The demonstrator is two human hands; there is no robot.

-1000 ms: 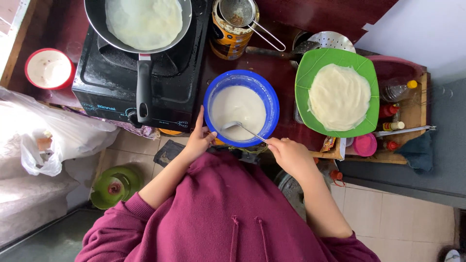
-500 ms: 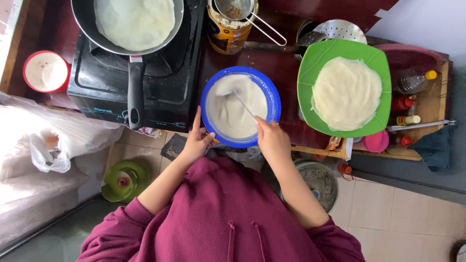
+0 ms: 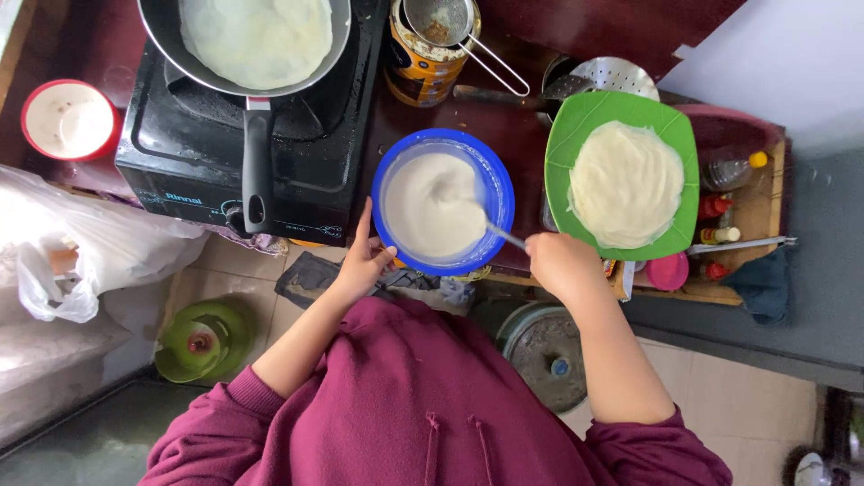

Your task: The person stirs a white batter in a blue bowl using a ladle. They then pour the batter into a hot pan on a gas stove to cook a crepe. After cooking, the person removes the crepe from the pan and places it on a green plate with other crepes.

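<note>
On the counter [image 3: 504,135], the blue bowl [image 3: 443,202] of white batter is steadied at its near-left rim by the left hand [image 3: 364,261], held open with fingers spread against it. The spoon [image 3: 481,220] is gripped by the closed right hand [image 3: 560,263]; its handle runs up-left from that hand into the batter (the tip is probably submerged).
</note>
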